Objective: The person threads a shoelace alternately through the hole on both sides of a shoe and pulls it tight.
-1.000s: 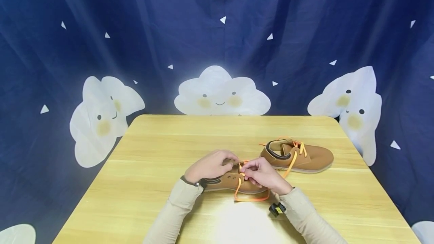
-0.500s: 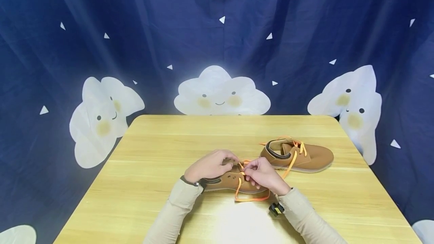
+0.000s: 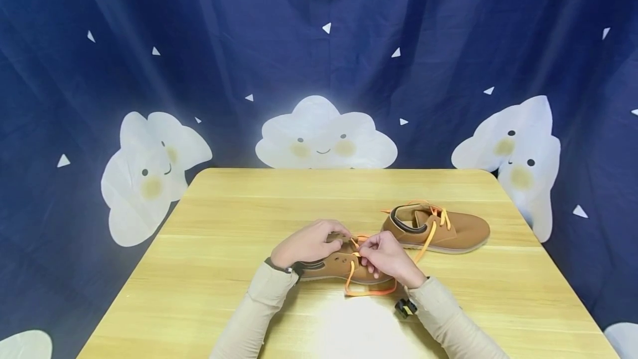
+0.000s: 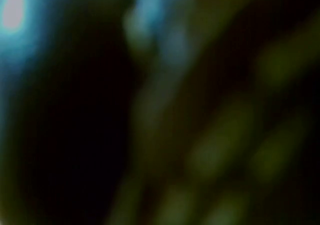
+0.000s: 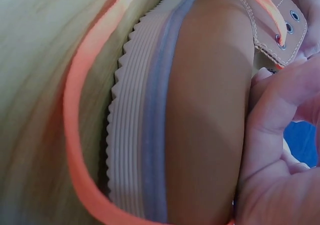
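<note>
A tan shoe [image 3: 333, 269] lies on its sole, toe to the right, in the head view. My left hand [image 3: 308, 244] grips it at the opening, thumb and forefinger curled about the tongue and upper. My right hand [image 3: 392, 260] pinches an orange shoelace [image 3: 371, 293] over the tongue, beside the left fingertips. A loop of that lace hangs past the near side of the shoe onto the table. Close up in the right wrist view, the lace passes through one eyelet [image 5: 281, 41] of the flap, with other eyelets bare. The left wrist view is dark and blurred.
A second tan shoe [image 3: 468, 231], with orange laces threaded, stands behind and right of my right hand. Both shoes are on a light wooden table [image 3: 224, 209]. A small black camera [image 3: 406, 308] sits at my right wrist. A dark blue curtain [image 3: 299, 26] hangs behind.
My right hand has shifted very slightly right, with the pinched lace. The left hand and both shoes stay in place.
</note>
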`<state>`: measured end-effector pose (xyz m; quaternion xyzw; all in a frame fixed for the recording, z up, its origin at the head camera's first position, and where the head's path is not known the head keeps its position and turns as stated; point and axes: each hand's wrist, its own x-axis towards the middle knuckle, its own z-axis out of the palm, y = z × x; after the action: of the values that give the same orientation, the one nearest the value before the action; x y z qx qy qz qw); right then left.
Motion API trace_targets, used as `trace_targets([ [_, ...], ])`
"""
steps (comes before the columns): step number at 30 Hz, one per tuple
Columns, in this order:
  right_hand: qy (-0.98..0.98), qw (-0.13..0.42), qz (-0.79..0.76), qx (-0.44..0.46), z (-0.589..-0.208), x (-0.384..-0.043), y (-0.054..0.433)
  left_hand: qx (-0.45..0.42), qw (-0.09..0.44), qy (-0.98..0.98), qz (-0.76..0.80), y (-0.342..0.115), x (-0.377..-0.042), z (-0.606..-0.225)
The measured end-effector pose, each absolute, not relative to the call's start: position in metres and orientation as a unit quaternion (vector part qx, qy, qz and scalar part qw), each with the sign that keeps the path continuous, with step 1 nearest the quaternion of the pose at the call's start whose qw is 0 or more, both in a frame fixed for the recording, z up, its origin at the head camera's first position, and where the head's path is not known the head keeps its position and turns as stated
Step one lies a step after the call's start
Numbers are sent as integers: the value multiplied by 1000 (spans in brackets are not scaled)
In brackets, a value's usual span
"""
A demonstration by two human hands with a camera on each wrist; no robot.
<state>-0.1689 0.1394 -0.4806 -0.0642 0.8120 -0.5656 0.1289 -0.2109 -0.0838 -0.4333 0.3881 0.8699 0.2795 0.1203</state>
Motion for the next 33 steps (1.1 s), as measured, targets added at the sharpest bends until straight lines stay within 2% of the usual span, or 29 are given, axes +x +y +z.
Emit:
trace_targets([
  [11,814,125,-563,-67,-484,-171,138,389,127,869,278,-82,-211,-433],
  [23,819,133,-555,-67,-486,-172,133,361,177,864,304,-77,-211,-438],
  [33,804,148,-570,-83,-483,-174,139,333,147,850,381,-73,-218,-444],
])
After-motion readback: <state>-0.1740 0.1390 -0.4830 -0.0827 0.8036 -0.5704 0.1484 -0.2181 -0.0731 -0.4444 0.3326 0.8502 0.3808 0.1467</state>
